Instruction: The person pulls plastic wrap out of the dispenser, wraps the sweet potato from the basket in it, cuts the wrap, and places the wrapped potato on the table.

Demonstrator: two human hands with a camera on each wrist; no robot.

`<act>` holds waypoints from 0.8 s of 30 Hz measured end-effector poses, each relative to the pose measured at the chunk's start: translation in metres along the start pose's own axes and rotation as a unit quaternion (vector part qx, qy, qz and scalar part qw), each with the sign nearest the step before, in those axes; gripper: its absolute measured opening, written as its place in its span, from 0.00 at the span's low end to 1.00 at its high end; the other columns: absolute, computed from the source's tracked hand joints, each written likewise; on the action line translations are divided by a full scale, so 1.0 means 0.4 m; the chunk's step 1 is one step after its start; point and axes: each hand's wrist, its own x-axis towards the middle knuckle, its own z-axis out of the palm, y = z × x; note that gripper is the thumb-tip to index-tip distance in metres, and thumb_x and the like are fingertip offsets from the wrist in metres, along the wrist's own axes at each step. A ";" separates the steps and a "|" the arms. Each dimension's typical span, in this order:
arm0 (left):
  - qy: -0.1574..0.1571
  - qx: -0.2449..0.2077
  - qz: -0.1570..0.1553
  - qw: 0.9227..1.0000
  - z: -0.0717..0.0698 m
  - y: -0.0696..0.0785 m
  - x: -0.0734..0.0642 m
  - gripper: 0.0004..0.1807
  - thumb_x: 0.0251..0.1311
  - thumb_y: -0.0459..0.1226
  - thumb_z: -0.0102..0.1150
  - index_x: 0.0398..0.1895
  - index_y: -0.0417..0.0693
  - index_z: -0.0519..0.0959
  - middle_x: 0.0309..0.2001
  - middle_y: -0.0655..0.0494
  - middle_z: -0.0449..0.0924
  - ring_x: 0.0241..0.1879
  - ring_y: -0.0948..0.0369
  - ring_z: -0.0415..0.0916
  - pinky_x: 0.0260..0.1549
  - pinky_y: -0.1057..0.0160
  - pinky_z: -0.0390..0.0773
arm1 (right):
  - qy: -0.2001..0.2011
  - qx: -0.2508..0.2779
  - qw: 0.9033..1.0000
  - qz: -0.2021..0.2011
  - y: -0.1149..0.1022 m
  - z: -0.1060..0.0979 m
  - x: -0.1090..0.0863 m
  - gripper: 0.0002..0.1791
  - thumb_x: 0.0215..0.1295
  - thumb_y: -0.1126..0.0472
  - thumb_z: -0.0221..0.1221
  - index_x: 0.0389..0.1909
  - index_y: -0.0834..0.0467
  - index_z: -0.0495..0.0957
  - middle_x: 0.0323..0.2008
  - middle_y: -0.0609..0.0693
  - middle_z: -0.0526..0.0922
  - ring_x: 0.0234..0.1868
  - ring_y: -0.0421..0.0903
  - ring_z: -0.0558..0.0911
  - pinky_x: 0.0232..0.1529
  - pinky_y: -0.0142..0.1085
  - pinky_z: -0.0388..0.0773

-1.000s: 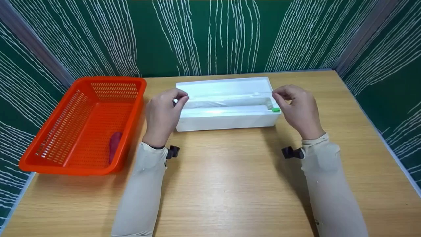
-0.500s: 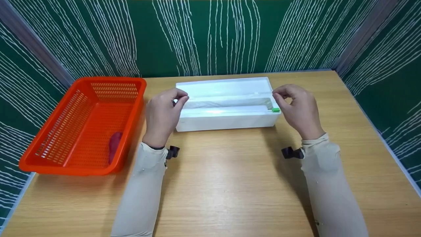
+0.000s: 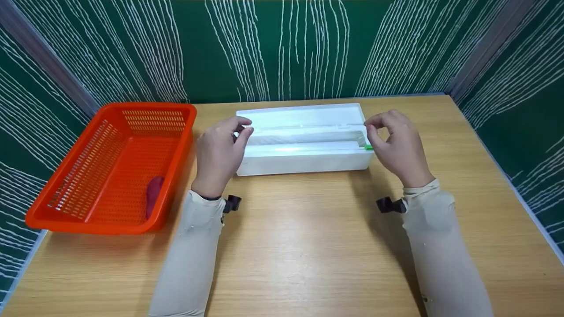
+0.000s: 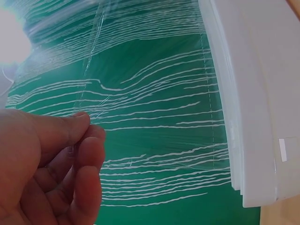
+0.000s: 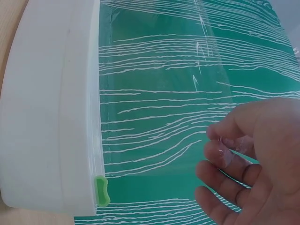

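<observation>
A long white cling film dispenser (image 3: 304, 163) lies on the table with its lid (image 3: 299, 115) raised and the roll (image 3: 308, 138) showing inside. A clear sheet of cling film (image 4: 154, 103) stretches up from its edge between my hands. My left hand (image 3: 218, 154) pinches one corner of the sheet between thumb and fingers. On the other side, my right hand (image 3: 398, 149) pinches the opposite corner, where the film is crumpled at the fingertips (image 5: 215, 133). A green slide cutter (image 5: 101, 191) sits at the dispenser's right end, partly covered by the right hand in the head view.
An orange plastic basket (image 3: 112, 226) stands at the left of the table (image 3: 299, 246), with a dark red elongated object (image 3: 153, 197) inside. Green, white-streaked walls (image 3: 304, 48) rise behind the table and at both sides.
My right hand has shifted very slightly left and up, overlapping more of the green cutter. The left hand, dispenser and basket stay nearly where they were.
</observation>
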 end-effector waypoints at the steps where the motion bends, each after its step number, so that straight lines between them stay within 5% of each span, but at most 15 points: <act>1: 0.001 -0.001 0.000 1.000 0.000 0.001 0.000 0.11 0.70 0.41 0.65 0.50 0.48 0.88 0.41 0.53 0.89 0.33 0.57 0.80 0.37 0.61 0.82 | 0.000 -0.001 1.000 0.001 0.000 0.000 0.000 0.09 0.74 0.64 0.58 0.44 0.65 0.85 0.44 0.59 0.83 0.49 0.57 0.78 0.54 0.52 0.71; 7: 0.000 -0.003 -0.001 1.000 -0.001 0.003 0.000 0.11 0.71 0.42 0.65 0.48 0.48 0.89 0.45 0.54 0.89 0.39 0.57 0.82 0.43 0.61 0.83 | 0.000 -0.010 1.000 0.019 -0.001 0.000 0.000 0.11 0.74 0.61 0.59 0.44 0.64 0.85 0.45 0.58 0.81 0.49 0.54 0.76 0.47 0.46 0.69; 15: 0.011 -0.003 -0.002 1.000 -0.002 0.003 -0.005 0.12 0.71 0.45 0.63 0.45 0.49 0.90 0.44 0.54 0.80 0.32 0.59 0.73 0.36 0.66 0.79 | 0.003 -0.012 0.999 0.039 -0.006 -0.002 0.000 0.12 0.75 0.58 0.60 0.47 0.63 0.86 0.47 0.57 0.78 0.49 0.53 0.72 0.41 0.43 0.64; 24: 0.000 -0.004 -0.026 1.000 -0.006 0.008 -0.001 0.11 0.69 0.45 0.66 0.46 0.51 0.90 0.28 0.54 0.72 0.30 0.57 0.67 0.29 0.63 0.65 | 0.043 -0.027 0.999 -0.008 0.005 -0.001 0.004 0.09 0.73 0.61 0.63 0.42 0.61 0.89 0.26 0.56 0.80 0.39 0.50 0.69 0.51 0.48 0.57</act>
